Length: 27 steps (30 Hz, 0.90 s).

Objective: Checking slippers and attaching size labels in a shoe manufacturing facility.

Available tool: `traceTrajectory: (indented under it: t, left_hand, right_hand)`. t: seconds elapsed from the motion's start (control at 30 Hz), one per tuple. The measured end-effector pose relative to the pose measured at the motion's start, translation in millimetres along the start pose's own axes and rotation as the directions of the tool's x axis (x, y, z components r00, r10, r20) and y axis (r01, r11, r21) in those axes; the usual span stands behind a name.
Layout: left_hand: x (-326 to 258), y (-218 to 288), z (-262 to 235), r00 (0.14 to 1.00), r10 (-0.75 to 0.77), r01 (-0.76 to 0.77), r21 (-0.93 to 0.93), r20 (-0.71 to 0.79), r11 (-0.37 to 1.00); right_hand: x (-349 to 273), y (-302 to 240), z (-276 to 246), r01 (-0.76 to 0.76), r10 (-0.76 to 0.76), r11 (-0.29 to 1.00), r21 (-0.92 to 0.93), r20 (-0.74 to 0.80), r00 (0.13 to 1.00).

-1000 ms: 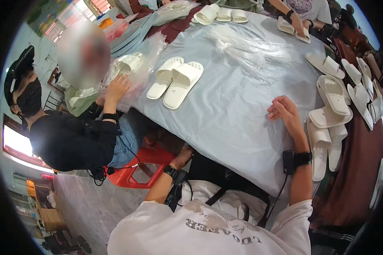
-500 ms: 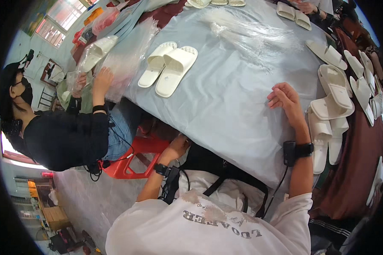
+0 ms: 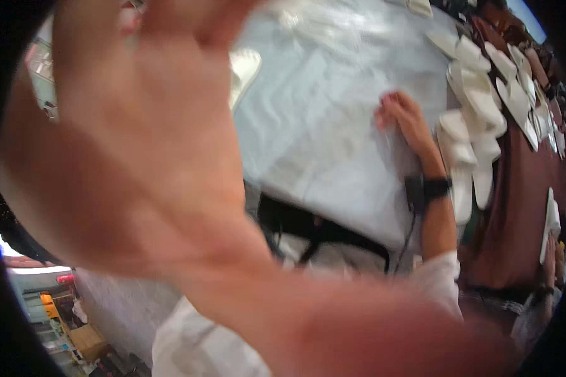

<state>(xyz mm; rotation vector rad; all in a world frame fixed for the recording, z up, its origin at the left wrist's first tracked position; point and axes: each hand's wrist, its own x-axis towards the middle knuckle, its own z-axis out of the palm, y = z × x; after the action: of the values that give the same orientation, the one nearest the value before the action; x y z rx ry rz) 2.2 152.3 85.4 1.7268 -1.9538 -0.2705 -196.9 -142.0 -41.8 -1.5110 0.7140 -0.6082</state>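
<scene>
Resting on the pale sheet of the table (image 3: 321, 138), my right hand (image 3: 401, 118) has loosely bent fingers and holds nothing. It is slightly blurred. A dark band and small box sit on that wrist. Close by on the right lie white slippers (image 3: 475, 91). A large, blurred hand and bare forearm (image 3: 151, 151) cover the left half, very near the camera; no wrist band shows on them, and they appear to be another person's. My left hand is hidden behind them. Part of one white slipper (image 3: 244, 70) shows beside that large hand.
Clear plastic bags (image 3: 352, 25) lie at the table's far side. Several more white slippers (image 3: 516, 94) rest on a dark red cloth (image 3: 516, 232) at the right. Boxes (image 3: 87, 339) stand at the lower left, beyond the grey floor (image 3: 119, 308).
The large hand and forearm have come in front of the camera, hiding the co-worker, the red stool and my left hand. The view has shifted slightly; my right hand stays on the table.
</scene>
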Motion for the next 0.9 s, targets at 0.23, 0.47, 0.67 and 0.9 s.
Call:
traceTrajectory:
  t: [0.23,0.47,0.67,0.9]
  left_hand:
    - [-6.4,-14.0,15.6,0.999,-0.037,0.037,0.019,-0.026,0.999]
    - [-19.0,-26.6,9.4,0.999,-0.048,0.049,0.042,-0.025,0.998]
    - [-37.7,-35.0,1.3,0.995,-0.102,0.101,0.051,0.007,0.994]
    - [-51.6,-48.3,-0.2,0.988,-0.153,0.153,0.069,-0.003,0.986]
  right_hand:
    - [-3.0,4.6,-3.8,0.152,-0.164,0.982,0.111,0.106,0.981]
    - [1.0,8.8,-3.2,0.056,-0.061,0.995,0.082,0.063,0.996]
    - [-4.1,2.1,0.6,0.027,-0.032,0.994,0.102,0.048,0.998]
    - [-2.8,5.5,1.3,0.063,-0.073,0.990,0.124,0.077,0.994]
